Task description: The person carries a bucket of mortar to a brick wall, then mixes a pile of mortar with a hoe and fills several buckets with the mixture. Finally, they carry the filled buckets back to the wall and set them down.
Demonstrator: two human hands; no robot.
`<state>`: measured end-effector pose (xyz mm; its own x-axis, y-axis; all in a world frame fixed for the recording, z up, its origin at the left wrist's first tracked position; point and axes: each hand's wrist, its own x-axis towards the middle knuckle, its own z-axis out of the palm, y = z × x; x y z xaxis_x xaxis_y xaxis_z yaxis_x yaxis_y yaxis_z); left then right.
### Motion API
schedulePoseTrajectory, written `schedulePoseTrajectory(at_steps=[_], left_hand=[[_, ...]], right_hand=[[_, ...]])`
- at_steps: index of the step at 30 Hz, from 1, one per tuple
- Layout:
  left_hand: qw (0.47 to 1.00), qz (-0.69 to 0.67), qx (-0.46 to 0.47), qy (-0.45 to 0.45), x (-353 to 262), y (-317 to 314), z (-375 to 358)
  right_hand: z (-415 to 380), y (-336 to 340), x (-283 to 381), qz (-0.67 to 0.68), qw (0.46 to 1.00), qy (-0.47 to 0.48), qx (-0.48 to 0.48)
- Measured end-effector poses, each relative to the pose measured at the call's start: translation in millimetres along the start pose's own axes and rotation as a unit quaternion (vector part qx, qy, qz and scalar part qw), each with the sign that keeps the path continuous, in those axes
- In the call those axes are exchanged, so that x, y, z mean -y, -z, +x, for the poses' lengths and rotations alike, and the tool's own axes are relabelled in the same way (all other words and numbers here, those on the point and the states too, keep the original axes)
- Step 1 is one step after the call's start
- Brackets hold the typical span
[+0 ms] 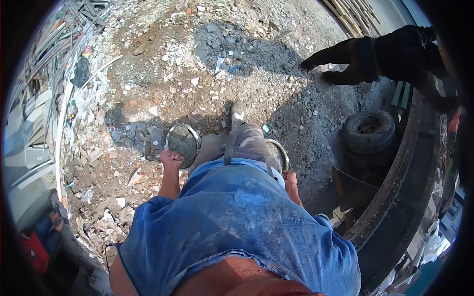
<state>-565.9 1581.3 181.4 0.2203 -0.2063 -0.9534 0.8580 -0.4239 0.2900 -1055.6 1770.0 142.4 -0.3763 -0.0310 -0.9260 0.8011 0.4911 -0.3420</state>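
Note:
My left hand (171, 158) is closed on the pale round rim or handle of a bucket-like container (198, 139), at my left side. Grey, rubble-like material shows inside its ring. On my other side, my right hand (291, 180) is closed at the end of a similar pale curved rim (283, 150). My shirt and leg hide most of that second container. One of my shoes (238, 112) shows ahead on the rubble, below grey trousers.
Another person (400, 52) in dark clothes stands at upper right. Stacked tyres (369, 129) lie beside a long dark metal edge (395, 212). Scrap strips (42, 69) pile at left, near a person in red (34, 251). Long poles (350, 15) lie ahead on broken ground.

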Motion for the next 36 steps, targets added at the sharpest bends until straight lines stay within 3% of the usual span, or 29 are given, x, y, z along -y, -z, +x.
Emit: schedulePoseTrajectory(at_steps=[4,6,8,9,12,14,16,20,24,26,29,36], left_hand=[[0.999,0.001,-0.034,-0.008,-13.8,-67.8,25.3],[0.999,0.017,-0.036,-0.028,-31.4,-119.2,36.6],[0.999,0.014,-0.049,-0.018,-24.3,-147.9,42.4],[0.998,0.014,-0.053,-0.015,-18.9,-163.2,40.4],[0.998,0.022,-0.052,-0.025,-29.6,-239.5,39.4],[0.998,0.042,-0.032,-0.022,-36.6,-283.5,48.8],[0.998,0.049,-0.041,-0.010,-39.4,-335.8,53.6],[0.997,0.076,-0.003,0.020,-32.3,-440.9,83.0],[0.996,0.089,-0.021,0.009,-15.6,-557.3,114.4],[0.994,0.095,-0.044,0.033,-4.0,-600.5,135.6],[0.995,0.083,0.041,0.030,-5.3,-669.2,161.8],[0.994,0.022,0.110,0.015,2.2,-795.8,178.6]], right_hand=[[89.9,-45.8,26.1,-0.049,0.998,-0.016,-0.027],[79.4,-108.4,54.6,-0.016,1.000,-0.016,-0.019],[43.5,-116.1,93.5,-0.224,0.974,0.028,-0.036],[55.4,-115.0,106.4,-0.227,0.973,0.027,-0.039],[82.1,-149.6,138.2,0.031,0.999,-0.033,-0.011],[93.1,-174.9,161.8,0.064,0.995,-0.058,-0.039],[102.2,-201.8,182.1,0.185,0.979,-0.048,-0.073],[104.6,-269.0,256.6,0.220,0.969,0.005,-0.110],[129.2,-343.3,351.7,0.237,0.967,0.040,-0.077],[131.4,-369.6,397.8,0.217,0.971,0.012,-0.094],[148.4,-397.1,449.8,0.222,0.969,-0.003,-0.107],[216.1,-465.1,553.4,0.187,0.978,-0.022,-0.084]])
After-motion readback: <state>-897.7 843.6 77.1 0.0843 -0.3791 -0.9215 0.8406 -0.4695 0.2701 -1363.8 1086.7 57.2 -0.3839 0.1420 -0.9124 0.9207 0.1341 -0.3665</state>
